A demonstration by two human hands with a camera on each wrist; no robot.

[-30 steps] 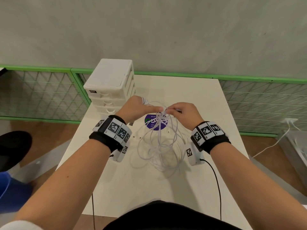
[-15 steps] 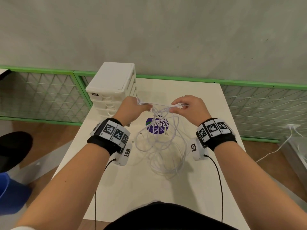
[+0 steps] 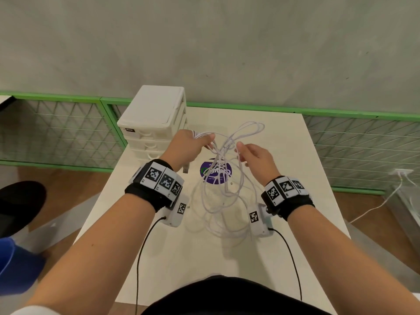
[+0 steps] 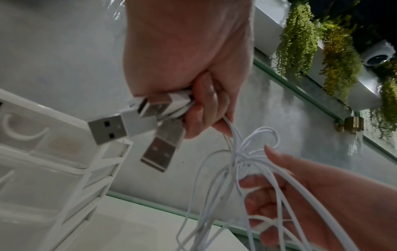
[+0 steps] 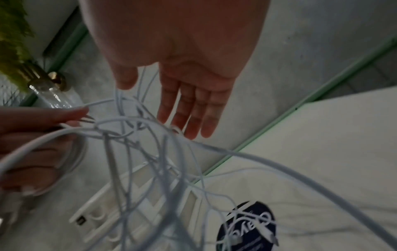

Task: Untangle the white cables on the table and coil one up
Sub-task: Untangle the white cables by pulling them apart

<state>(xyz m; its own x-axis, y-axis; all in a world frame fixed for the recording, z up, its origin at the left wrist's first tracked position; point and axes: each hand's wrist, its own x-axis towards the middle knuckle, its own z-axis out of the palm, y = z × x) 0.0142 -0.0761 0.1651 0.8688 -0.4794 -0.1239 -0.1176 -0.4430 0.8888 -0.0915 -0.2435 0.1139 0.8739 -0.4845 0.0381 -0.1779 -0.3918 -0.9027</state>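
A tangle of white cables (image 3: 219,155) hangs over the white table (image 3: 284,258), its lower loops (image 3: 218,210) lying on the top. My left hand (image 3: 193,144) grips the cables by their ends; in the left wrist view three USB plugs (image 4: 107,129) stick out of its fist (image 4: 193,68). My right hand (image 3: 254,155) is just right of the knot. Its fingers (image 5: 193,110) are straight and spread, with strands (image 5: 150,152) running past and across them. A loop (image 3: 250,128) stands up beyond both hands.
A white drawer unit (image 3: 154,123) stands at the table's far left, close to my left hand. A purple round sticker (image 3: 216,172) lies under the tangle. A green mesh fence (image 3: 56,133) runs behind the table, and a blue object (image 3: 13,264) sits low left.
My right hand has let go of its pinch on the strands and opened. A loop has swung up and away past the hands. The left hand keeps its grip.
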